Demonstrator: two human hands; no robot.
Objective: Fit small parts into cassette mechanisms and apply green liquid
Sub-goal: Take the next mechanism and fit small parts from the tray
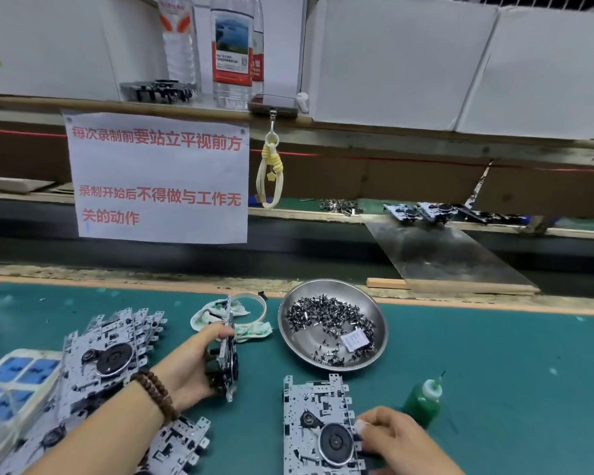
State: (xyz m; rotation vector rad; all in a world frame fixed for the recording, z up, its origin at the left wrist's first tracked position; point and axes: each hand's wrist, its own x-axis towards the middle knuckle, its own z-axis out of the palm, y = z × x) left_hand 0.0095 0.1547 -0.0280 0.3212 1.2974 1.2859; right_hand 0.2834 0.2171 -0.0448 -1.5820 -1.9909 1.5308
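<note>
My left hand point(192, 365) grips a cassette mechanism point(226, 354) and holds it on edge above the green mat. A second mechanism point(312, 426) lies flat at the front, its black flywheel facing up. My right hand point(391, 440) rests on that mechanism's right edge, fingers curled beside the flywheel; what they pinch is hidden. A small green liquid bottle point(422, 401) with a needle tip stands just right of it. A round steel dish point(379, 341) further back holds several small dark metal parts.
A stack of mechanisms point(107, 358) sits at the left, with more point(179, 447) at the front left. A blue-and-white tray point(11, 378) lies at the far left. A tape roll and crumpled cloth point(251, 313) lie behind my left hand. A conveyor runs beyond the mat.
</note>
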